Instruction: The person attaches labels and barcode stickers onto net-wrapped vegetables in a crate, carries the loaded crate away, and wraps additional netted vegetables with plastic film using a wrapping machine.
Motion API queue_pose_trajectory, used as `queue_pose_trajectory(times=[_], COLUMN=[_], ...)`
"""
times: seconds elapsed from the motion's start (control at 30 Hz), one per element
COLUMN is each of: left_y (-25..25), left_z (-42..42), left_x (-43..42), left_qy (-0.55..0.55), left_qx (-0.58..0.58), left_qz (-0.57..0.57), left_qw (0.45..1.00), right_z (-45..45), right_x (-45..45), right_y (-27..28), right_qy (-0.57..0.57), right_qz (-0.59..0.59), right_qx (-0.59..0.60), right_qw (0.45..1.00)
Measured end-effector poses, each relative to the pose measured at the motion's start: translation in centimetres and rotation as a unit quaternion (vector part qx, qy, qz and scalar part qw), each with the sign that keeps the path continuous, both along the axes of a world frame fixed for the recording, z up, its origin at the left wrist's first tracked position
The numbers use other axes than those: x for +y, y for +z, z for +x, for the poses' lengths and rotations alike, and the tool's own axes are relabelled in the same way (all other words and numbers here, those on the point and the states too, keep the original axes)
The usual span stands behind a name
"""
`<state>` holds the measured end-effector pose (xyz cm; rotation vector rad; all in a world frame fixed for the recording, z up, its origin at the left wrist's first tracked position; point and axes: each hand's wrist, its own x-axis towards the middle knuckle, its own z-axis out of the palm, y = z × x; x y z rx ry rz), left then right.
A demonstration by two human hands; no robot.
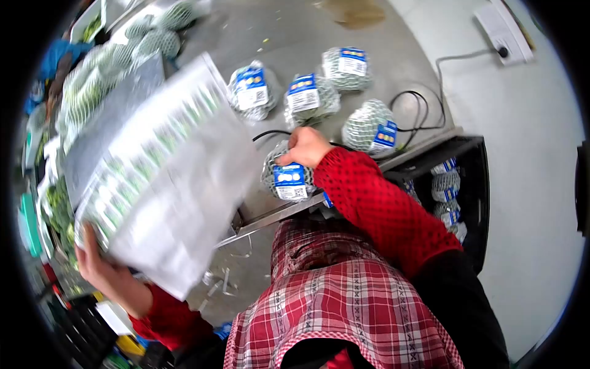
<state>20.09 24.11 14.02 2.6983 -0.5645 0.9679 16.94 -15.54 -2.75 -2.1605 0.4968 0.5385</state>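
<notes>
My left hand (104,270) grips the lower left corner of a large white sheet (196,166), blurred, with rows of green and white printing along its upper side. The sheet is tilted and covers part of the table. My right hand (307,147) is closed, its thumb and fingers on the top of a round pack in white foam netting (270,169), at the upper edge of its blue and white label (290,180). Beyond it sit several similar labelled netted packs (255,98). Another netted pack (367,129) lies right of my right hand.
A metal table (295,31) carries the packs. A black crate (484,184) with labelled packs stands at its right edge. A black cable (424,98) runs to a white power strip (504,34). Unlabelled netted produce (92,80) is piled on the left.
</notes>
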Motion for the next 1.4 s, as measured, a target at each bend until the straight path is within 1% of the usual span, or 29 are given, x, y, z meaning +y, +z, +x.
queue_pose_trajectory(times=[0.03, 0.1, 0.17, 0.23, 0.3, 0.33, 0.37, 0.4, 0.43, 0.47, 0.53, 0.57, 0.63, 0.77, 0.83, 0.87, 0.9, 0.93, 0.97, 1.0, 1.03, 1.07, 1.1, 1.13, 1.17, 1.23, 1.3, 1.37, 1.4], left_y=[0.9, 2.2, 2.0, -1.3, -5.4, -7.3, -8.5, -8.6, -11.3, -14.0, -17.9, -16.6, -19.0, -18.1, -20.1, -18.3, -16.7, -14.7, -12.2, -10.1, -8.3, -6.8, -5.9, -5.7, -5.7, -5.4, -6.6, -10.7, -14.0], left_z=[3.0, 9.2, 14.7, 20.1, 24.9, 24.9, 23.9, 20.5, 18.9, 16.2, 11.9, 9.5, 9.3, 10.7, 12.7, 11.3, 9.2, 7.5, 5.3, 3.8, 2.2, 0.1, -2.0, -4.4, -6.6, -12.7, -18.4, -22.6, -23.1], left_x=[-2.3, -8.3, -14.6, -20.3, -24.7, -27.1, -29.6, -31.8, -32.7, -34.0, -34.5, -34.8, -34.8, -34.7, -34.2, -34.1, -34.3, -35.1, -35.7, -37.1, -38.7, -40.2, -42.6, -44.9, -46.8, -50.3, -53.4, -55.8, -57.2], left_qy=[-0.025, -0.114, -0.15, -0.137, -0.088, -0.121, -0.151, -0.127, -0.148, -0.129, -0.302, -0.29, -0.338, -0.338, -0.324, -0.308, -0.242, -0.28, -0.314, -0.377, -0.43, -0.476, -0.524, -0.589, -0.649, -0.701, -0.706, -0.672, -0.653], left_qx=[0.004, 0.103, 0.152, 0.219, 0.31, 0.348, 0.385, 0.424, 0.42, 0.379, 0.406, 0.444, 0.367, 0.418, 0.52, 0.611, 0.635, 0.631, 0.626, 0.626, 0.625, 0.572, 0.507, 0.456, 0.398, 0.254, 0.118, -0.034, -0.034], left_qz=[-0.077, -0.412, -0.487, -0.523, -0.538, -0.526, -0.514, -0.564, -0.511, -0.391, -0.154, 0.004, 0.118, 0.043, -0.132, -0.244, -0.347, -0.355, -0.364, -0.322, -0.282, -0.21, -0.142, -0.109, -0.079, 0.037, 0.213, 0.316, 0.349], left_qw=[0.997, 0.898, 0.847, 0.812, 0.779, 0.767, 0.752, 0.697, 0.735, 0.829, 0.849, 0.848, 0.859, 0.842, 0.779, 0.688, 0.646, 0.631, 0.614, 0.602, 0.587, 0.634, 0.67, 0.659, 0.643, 0.666, 0.665, 0.669, 0.671], right_z=[0.3, -1.3, -3.7, -5.2, -6.2, -6.1, -5.8, -5.6, -5.6, -5.2, -5.5, -5.3, -4.8, -6.2, -7.0, -8.1, -9.2, -9.6, -10.7, -12.6, -16.6, -19.9, -23.8, -28.0, -31.2, -37.3, -41.0, -41.5, -40.6], right_x=[-0.5, 0.0, -1.7, -5.9, -8.1, -8.5, -8.4, -8.1, -7.9, -8.1, -8.8, -9.3, -10.6, -12.9, -14.4, -14.8, -14.9, -14.3, -14.0, -14.2, -14.6, -15.6, -16.1, -16.9, -17.2, -18.4, -18.8, -19.1, -19.8], right_y=[-0.3, 0.8, 3.6, 3.6, 2.2, 0.5, 0.4, 0.5, 0.5, 0.8, 0.3, 0.4, 1.6, 3.8, 1.8, 2.9, 4.3, 6.3, 7.1, 8.3, 10.7, 10.9, 11.3, 11.7, 11.7, 8.7, 5.9, 3.5, 0.7], right_qy=[0.008, 0.02, -0.151, -0.32, -0.367, -0.381, -0.389, -0.373, -0.357, -0.348, -0.337, -0.335, -0.348, -0.41, -0.463, -0.446, -0.414, -0.407, -0.436, -0.407, -0.413, -0.411, -0.479, -0.483, -0.519, -0.61, -0.667, -0.677, -0.675], right_qz=[0.041, -0.027, 0.046, -0.196, -0.274, -0.267, -0.261, -0.27, -0.276, -0.252, -0.225, -0.22, -0.152, -0.055, 0.09, 0.232, 0.364, 0.427, 0.402, 0.378, 0.353, 0.322, 0.288, 0.308, 0.241, 0.149, 0.114, 0.114, 0.043], right_qx=[0.041, -0.126, -0.295, -0.416, -0.241, -0.182, -0.187, -0.137, -0.083, -0.048, -0.042, -0.019, -0.005, -0.031, -0.092, -0.182, -0.267, -0.304, -0.331, -0.399, -0.394, -0.45, -0.438, -0.443, -0.444, -0.395, -0.32, -0.275, -0.241], right_qw=[0.998, 0.991, 0.942, 0.828, 0.856, 0.866, 0.864, 0.877, 0.889, 0.902, 0.913, 0.916, 0.925, 0.91, 0.877, 0.845, 0.791, 0.748, 0.734, 0.73, 0.741, 0.725, 0.704, 0.69, 0.689, 0.671, 0.663, 0.673, 0.696])
